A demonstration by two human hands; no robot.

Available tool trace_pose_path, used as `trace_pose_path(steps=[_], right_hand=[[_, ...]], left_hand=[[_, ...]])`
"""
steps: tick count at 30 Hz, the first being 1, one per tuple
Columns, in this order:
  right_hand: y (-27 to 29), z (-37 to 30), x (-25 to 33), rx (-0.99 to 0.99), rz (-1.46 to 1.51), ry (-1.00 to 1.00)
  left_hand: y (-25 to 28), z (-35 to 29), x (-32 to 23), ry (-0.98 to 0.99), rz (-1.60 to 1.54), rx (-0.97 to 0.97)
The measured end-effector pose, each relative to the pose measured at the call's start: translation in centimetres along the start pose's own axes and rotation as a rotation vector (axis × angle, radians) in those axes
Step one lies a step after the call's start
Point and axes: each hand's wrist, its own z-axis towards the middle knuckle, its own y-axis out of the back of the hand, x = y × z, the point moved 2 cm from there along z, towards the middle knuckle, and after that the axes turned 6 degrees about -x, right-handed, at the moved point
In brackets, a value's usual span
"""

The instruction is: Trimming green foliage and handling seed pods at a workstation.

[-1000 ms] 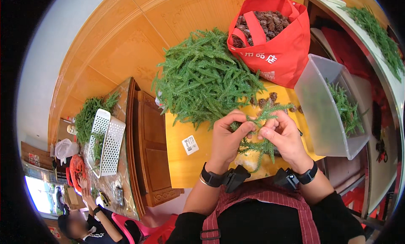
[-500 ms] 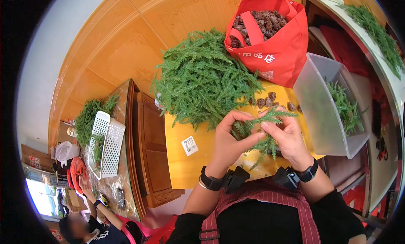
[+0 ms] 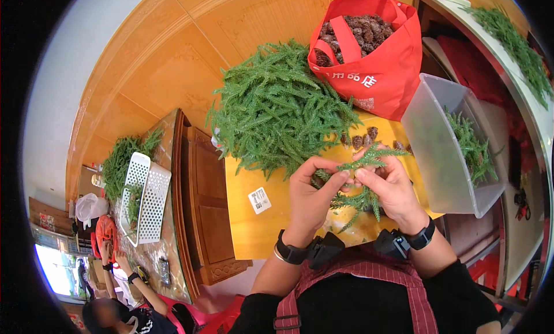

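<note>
Over the yellow tabletop (image 3: 248, 230), both hands meet on a green artificial pine sprig (image 3: 378, 155). My right hand (image 3: 398, 198) pinches it between thumb and fingers near its middle, with needles showing above and below. My left hand (image 3: 307, 198) is closed at the sprig's left side, thumb against fingertips. Dark green needles show inside its curl; the exact grip point is hidden by the fingers. Just beyond the hands lies a large heap of the same pine sprigs (image 3: 277, 103). Several small brown pine cones (image 3: 358, 141) lie on the table behind my fingers.
A red bag (image 3: 386, 80) full of pine cones stands at the back. Right of the hands is a translucent plastic bin (image 3: 438, 161) holding sprigs. Leftward, another table carries a white perforated basket (image 3: 151, 201) and greenery, with a co-worker (image 3: 138, 311) beside it.
My left thumb and fingers have shifted slightly toward the right hand, pinching closer at the sprig. At lower left, the co-worker's hands have moved at the red plastic bag.
</note>
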Motion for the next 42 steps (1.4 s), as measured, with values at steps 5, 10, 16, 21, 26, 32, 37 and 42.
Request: trace_pose_path(steps=[5,10,16,21,26,32,37,42], right_hand=[[0.4,0.1,-0.5,-0.012,-0.015,0.021],[0.1,0.1,-0.1,-0.036,-0.038,0.032],[0.0,0.2,-0.2,-0.085,-0.077,0.062],[0.3,0.3,-0.2,-0.059,-0.112,0.072],[0.1,0.2,-0.6,-0.128,-0.234,0.242],[1.1,0.0,0.5,-0.001,-0.891,0.746],[0.8,0.1,1.6,0.114,-0.771,0.566],[1.7,0.2,1.0,0.102,-0.045,-0.258]], left_hand=[[-0.7,0.1,-0.5,-0.027,0.105,-0.031],[-0.6,0.0,-0.4,0.030,0.182,-0.049],[-1.2,-0.2,-0.1,-0.045,0.269,-0.084],[-0.3,0.1,0.9,-0.301,0.514,-0.056],[-0.9,0.0,0.2,0.018,0.230,-0.059],[-0.8,0.0,-0.2,0.160,0.094,-0.012],[-0.7,0.0,0.0,0.067,0.107,0.035],[-0.8,0.1,-0.4,-0.180,0.311,0.123]])
